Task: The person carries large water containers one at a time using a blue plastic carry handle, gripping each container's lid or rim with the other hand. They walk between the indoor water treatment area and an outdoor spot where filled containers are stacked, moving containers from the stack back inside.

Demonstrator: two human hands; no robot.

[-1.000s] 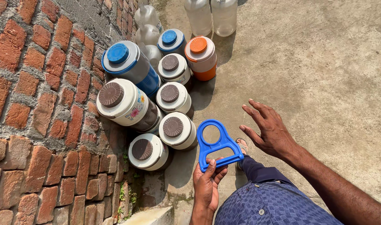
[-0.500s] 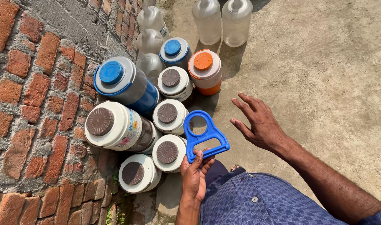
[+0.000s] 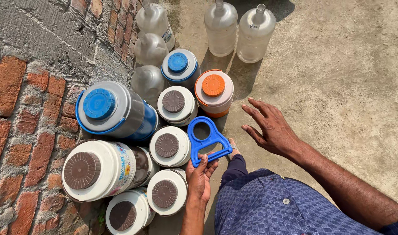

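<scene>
My left hand [image 3: 199,178] grips the lower bar of a blue plastic carry handle [image 3: 206,140] with a round hole at its top. It hangs just right of a white jug with a brown cap [image 3: 169,146]. My right hand [image 3: 271,126] hovers open, fingers spread, over the concrete ground beside a white jug with an orange cap [image 3: 214,92]. Nothing is in that hand.
Several insulated water jugs stand against a brick wall [image 3: 31,87]: two large blue-capped ones [image 3: 114,111], brown-capped white ones [image 3: 101,169]. Clear empty water bottles [image 3: 256,35] stand at the back. Bare concrete ground [image 3: 338,87] spreads to the right. My blue checked garment [image 3: 273,204] fills the bottom.
The view has shifted forward over the jugs. My left hand has carried the blue handle a little up and toward the jugs. My right hand stays open, spread over the ground.
</scene>
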